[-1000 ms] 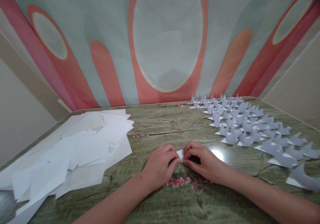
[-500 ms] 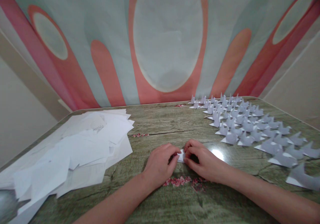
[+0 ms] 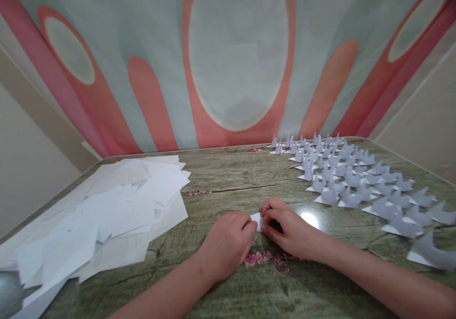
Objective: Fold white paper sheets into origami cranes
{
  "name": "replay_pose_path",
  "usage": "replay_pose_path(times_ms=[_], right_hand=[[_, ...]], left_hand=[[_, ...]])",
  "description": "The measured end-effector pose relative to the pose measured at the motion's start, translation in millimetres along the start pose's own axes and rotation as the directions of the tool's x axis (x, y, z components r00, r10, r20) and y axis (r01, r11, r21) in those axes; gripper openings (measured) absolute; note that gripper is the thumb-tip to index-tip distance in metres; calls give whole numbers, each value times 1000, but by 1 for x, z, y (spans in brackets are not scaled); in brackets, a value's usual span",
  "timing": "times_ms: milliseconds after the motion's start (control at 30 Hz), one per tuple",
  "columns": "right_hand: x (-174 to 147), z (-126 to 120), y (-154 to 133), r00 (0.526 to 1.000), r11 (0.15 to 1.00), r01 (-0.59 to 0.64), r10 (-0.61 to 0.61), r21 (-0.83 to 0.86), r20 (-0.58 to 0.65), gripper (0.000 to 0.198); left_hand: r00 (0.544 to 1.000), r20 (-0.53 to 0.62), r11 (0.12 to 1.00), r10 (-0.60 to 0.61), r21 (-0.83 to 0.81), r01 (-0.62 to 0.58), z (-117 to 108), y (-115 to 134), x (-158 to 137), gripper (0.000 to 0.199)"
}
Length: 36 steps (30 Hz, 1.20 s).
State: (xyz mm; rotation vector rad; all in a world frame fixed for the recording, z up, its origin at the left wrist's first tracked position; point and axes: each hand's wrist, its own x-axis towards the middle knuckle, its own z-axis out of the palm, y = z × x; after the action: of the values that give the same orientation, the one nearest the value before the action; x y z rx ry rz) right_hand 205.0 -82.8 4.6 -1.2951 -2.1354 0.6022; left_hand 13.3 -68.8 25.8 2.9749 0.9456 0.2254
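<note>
Between my hands, on the table, lies a small folded piece of white paper (image 3: 256, 220), much of it covered by fingers. My left hand (image 3: 230, 240) is closed at its left edge, thumb and curled fingers pressed together on the paper. From the right, my right hand (image 3: 283, 226) pinches the paper with fingertips and thumb. Several folded white paper birds (image 3: 352, 178) stand in rows to the right of my right hand. Left of my left hand is a spread pile of white paper sheets (image 3: 121, 209).
The wood-patterned table (image 3: 228, 171) has printed pink flowers near my hands and a bright light reflection beside my right wrist. Behind its far edge hangs a backdrop (image 3: 238, 57) with coral and pale shapes.
My left hand has turned and its fingers have curled in, with the thumb now at the paper's left edge. My right hand has hardly moved.
</note>
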Motion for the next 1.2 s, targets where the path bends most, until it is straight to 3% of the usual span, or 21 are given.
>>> replay_pose_path(times_ms=[167,367,667,1200], right_hand=[[1,-1,-2,1000,1000,-7,7,-8,12,13],[1,0,-2,999,998,-37,38,-54,18,10],[-1,1,-1,1000,997,-17,19,-76,21,8],[0,-2,-3,999,998,-16,19,-53,43,11]], left_hand=[[998,42,986,39,163,-45,0,5,0,12],[994,71,968,82,231,-96,-2,8,-1,11],[988,-20,966,155,211,-147,3,10,-5,26],[990,68,964,127,226,-139,5,14,-6,26]])
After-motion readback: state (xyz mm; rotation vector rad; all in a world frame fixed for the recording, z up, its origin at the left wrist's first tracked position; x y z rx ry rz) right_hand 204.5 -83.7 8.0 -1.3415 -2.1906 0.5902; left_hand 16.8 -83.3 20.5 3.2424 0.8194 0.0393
